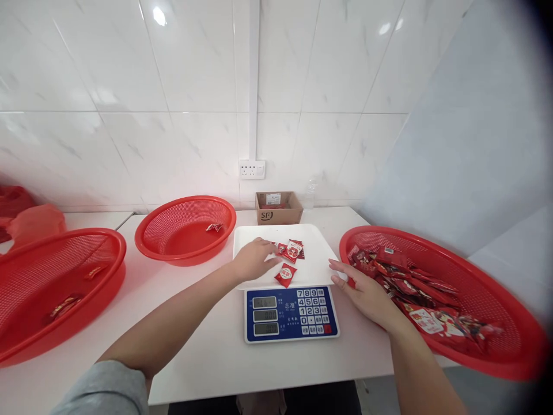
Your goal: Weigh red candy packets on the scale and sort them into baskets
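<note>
My left hand point(257, 260) hovers over the left part of the white scale tray point(254, 285), its thumb and fingers apart beside several small red packets. One red packet point(286, 275) lies alone near the tray's front edge. Behind it, a red and white packet point(292, 250) overlaps others, partly hidden by my fingertips. At the tray's right edge is my right hand point(360, 291), fingers stretched out and holding nothing; whether it touches the tray I cannot tell. Below the tray, the scale's blue panel point(292, 315) has number keys and three small displays.
A red basket point(510, 300) full of red packets stands at the right. On the left are two more red baskets, the farther one point(181, 256) and the nearer one point(103, 288), with few packets. An open cardboard box point(280, 217) sits behind the scale, near a clear bottle point(310, 196).
</note>
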`<state>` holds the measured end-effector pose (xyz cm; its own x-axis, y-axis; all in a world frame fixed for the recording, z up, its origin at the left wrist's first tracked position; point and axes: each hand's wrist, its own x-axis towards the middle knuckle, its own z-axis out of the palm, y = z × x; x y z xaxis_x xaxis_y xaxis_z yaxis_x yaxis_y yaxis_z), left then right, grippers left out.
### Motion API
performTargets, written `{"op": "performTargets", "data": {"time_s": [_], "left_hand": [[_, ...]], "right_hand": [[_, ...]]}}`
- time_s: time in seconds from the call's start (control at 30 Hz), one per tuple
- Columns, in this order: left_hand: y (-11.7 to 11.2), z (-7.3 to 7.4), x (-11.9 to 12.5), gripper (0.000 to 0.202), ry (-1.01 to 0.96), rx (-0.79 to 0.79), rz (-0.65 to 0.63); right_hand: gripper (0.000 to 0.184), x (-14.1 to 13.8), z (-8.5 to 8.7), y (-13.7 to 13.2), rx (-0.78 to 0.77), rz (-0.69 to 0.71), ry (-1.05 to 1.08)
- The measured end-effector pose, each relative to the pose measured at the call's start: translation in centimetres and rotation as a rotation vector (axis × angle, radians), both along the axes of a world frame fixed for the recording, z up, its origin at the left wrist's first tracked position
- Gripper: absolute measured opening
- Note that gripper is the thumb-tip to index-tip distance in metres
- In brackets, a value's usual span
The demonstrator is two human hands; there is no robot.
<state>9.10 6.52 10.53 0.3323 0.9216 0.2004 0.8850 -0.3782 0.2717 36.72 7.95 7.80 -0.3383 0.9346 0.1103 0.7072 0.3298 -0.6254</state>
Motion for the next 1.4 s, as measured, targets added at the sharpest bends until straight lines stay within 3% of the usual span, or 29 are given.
{"op": "performTargets", "data": {"time_s": [0.1,0.23,0.43,0.57,0.73,0.93,1.03,1.13,1.3,1.4], "left_hand": [[0.0,-0.2,1.8,0.034,-0.009,-0.058,-0.039],[-0.2,-0.7,3.0,0.027,-0.036,-0.111,-0.038],[-0.8,-1.2,2.5,0.033,-0.19,-0.116,0.003],[-0.7,-0.7,0.1,0.028,-0.288,-0.072,0.101],[0.2,0.6,-4.9,0.023,-0.34,0.029,0.343],[0.8,1.6,-11.3,0.03,-0.225,0.108,0.601],[1.1,1.5,-12.1,0.032,-0.134,0.139,0.623],[1.6,1.1,-9.7,0.033,-0.062,0.154,0.496],[2.4,0.4,-1.2,0.03,0.038,0.111,0.161],[2.8,0.1,2.8,0.036,0.097,0.088,0.067]], "right_hand": [[0.048,-0.1,0.2,-0.2,0.004,0.003,-0.002],[0.047,-0.1,0.0,-0.2,0.028,0.0,-0.004],[0.047,-0.1,-0.3,-0.1,0.041,0.002,-0.023],[0.046,-0.1,-0.3,-0.1,0.045,-0.002,-0.032],[0.047,0.0,-0.4,-0.1,0.034,0.004,-0.039],[0.047,0.1,-0.3,-0.2,0.031,0.004,-0.023],[0.047,0.0,-0.1,-0.3,0.028,0.007,-0.019],[0.048,-0.1,0.0,-0.3,0.023,0.005,-0.016],[0.047,-0.2,0.0,-0.3,0.018,0.0,0.007],[0.046,-0.1,0.0,-0.3,0.021,0.0,0.016]]}}
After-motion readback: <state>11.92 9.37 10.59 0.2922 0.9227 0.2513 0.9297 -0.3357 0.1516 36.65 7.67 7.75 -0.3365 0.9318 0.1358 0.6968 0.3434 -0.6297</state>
